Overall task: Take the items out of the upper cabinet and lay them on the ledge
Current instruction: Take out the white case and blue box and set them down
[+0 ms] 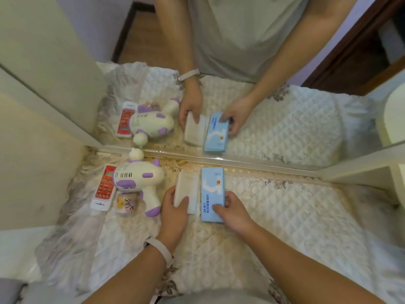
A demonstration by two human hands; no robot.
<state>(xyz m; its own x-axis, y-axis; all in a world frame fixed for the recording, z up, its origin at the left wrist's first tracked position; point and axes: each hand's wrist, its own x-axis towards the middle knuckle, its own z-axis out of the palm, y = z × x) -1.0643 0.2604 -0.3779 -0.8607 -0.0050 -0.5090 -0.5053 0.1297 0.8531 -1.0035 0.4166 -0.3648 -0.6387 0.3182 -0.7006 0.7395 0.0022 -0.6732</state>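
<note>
A white flat packet [186,189] and a light blue box [212,189] lie side by side on the quilted white cover of the ledge [285,216], close to a mirror. My left hand [174,209] grips the near end of the white packet, thumb on top. My right hand [232,210] holds the near right corner of the blue box, fingers over its top. To the left lie a white and purple toy gun [140,178], a red and white remote control [104,187] and a small round tin [127,204].
A mirror [274,119] stands upright along the back of the ledge and repeats the hands and objects. A cream cabinet panel [32,150] borders the left side. The quilted cover stretches to the right and toward me.
</note>
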